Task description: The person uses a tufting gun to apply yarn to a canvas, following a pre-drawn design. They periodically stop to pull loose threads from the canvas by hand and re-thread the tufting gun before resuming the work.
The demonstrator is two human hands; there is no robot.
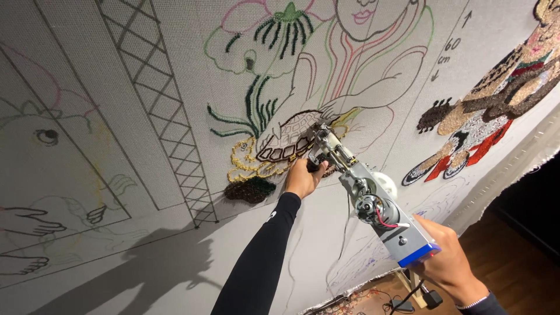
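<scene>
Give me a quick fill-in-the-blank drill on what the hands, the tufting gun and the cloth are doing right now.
1. The right hand grips the rear handle of the ____, a metal tool with a blue end.
2. The left hand holds the tool's front grip close to the stretched ____.
3. The tool's tip meets the outlined drawing of a ____ shell.

Missing words: tufting gun; cloth; turtle
</scene>
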